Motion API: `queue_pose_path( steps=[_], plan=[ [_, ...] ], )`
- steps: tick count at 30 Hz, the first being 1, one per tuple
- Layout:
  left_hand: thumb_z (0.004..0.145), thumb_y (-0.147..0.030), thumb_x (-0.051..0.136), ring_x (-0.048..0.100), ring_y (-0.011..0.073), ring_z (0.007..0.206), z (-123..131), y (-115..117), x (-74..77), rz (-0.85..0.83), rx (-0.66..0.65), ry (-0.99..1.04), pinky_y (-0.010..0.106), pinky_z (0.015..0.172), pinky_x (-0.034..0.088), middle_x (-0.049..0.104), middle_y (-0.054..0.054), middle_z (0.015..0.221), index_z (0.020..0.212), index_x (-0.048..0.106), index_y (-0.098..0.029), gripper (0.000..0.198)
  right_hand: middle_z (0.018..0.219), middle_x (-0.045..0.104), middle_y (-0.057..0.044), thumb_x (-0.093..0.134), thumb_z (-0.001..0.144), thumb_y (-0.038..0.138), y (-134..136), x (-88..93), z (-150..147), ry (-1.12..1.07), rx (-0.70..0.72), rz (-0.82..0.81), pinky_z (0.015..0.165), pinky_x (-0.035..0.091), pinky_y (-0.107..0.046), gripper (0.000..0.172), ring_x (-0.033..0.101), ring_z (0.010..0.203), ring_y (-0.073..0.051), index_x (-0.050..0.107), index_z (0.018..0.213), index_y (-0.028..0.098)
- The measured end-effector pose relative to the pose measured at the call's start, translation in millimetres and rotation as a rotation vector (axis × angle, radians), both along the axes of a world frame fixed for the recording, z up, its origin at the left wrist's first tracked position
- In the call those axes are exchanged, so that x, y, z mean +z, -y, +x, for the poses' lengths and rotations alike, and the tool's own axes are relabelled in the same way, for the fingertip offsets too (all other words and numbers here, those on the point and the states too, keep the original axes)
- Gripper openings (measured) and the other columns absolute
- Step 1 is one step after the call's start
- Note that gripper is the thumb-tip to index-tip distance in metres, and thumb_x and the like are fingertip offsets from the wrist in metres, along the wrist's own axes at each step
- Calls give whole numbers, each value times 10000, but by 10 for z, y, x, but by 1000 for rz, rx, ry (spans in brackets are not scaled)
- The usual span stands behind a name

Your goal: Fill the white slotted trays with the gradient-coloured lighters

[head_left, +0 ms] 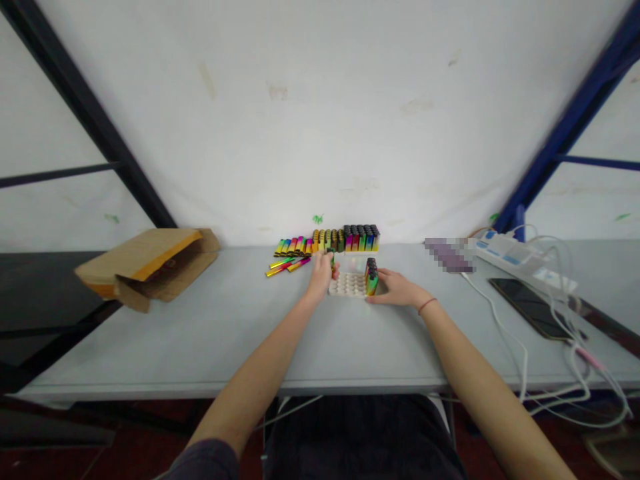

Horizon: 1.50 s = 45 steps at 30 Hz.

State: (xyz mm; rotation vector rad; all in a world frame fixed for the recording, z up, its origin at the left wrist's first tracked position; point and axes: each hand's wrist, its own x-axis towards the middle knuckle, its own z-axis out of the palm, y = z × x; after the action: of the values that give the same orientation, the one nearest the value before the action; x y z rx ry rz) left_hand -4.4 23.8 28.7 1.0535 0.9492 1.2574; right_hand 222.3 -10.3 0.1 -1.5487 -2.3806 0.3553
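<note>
My left hand (321,275) is closed in a pinch around a small lighter (333,259) with a dark top, over the left end of a white tray (349,286) full of round holes. At the tray's right end a row of rainbow-coloured lighters (371,279) with black tops stands upright. My right hand (397,289) grips that end, thumb at the front corner and fingers along the right side. Behind the tray, a block of black-topped lighters (361,239) stands upright, beside a yellowish group (328,239). Shiny rainbow sleeves (289,265) lie flat to the left.
An open cardboard box (150,263) lies at the table's left. On the right are a pixelated purplish object (450,255), a dark phone (533,307), a white power strip (523,263) and tangled white cables (523,360). A white wall (340,133) rises behind the grey table (225,340).
</note>
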Motion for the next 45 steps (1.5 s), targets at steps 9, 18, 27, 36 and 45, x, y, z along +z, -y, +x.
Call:
queue_pose_path(
  steps=[9,18,27,36,45],
  plan=[
    [887,-241,579,637,205,1024,204,-16,-211,680,-10,-572,360,968,489,687,89,1103,1119,624,-182,243,1423,558,-178,683,747,612,18,-5,-12,-36,-7,17,1075,422,-531,738,546,1282,-379,591,1342,184],
    [896,-210,596,650,234,1071,201,9,-200,630,-29,-907,403,1007,445,724,80,1114,1202,614,-209,306,1444,535,-184,663,760,632,38,40,-23,12,-7,-3,1088,415,-500,764,536,1295,-370,575,1359,167],
    [890,-224,569,610,262,1109,147,119,-40,634,-7,-824,411,1069,351,721,75,1105,1097,669,-269,234,1439,543,-174,688,744,622,40,29,-18,-26,-18,-1,1087,410,-514,761,538,1290,-373,577,1358,187],
    [890,-141,439,508,400,1181,-633,-198,-66,345,294,-1387,574,992,327,632,222,1234,1096,676,-174,316,1419,553,-192,693,735,630,61,74,-42,-14,-26,-14,1081,410,-516,791,545,1277,-380,576,1353,151],
    [716,-170,682,572,397,1116,-742,-332,-121,204,225,-1185,547,1005,343,668,126,850,643,599,-203,116,1425,545,-195,680,749,621,57,77,-36,-13,-18,-26,1081,403,-527,767,546,1273,-374,573,1353,160]
  ],
)
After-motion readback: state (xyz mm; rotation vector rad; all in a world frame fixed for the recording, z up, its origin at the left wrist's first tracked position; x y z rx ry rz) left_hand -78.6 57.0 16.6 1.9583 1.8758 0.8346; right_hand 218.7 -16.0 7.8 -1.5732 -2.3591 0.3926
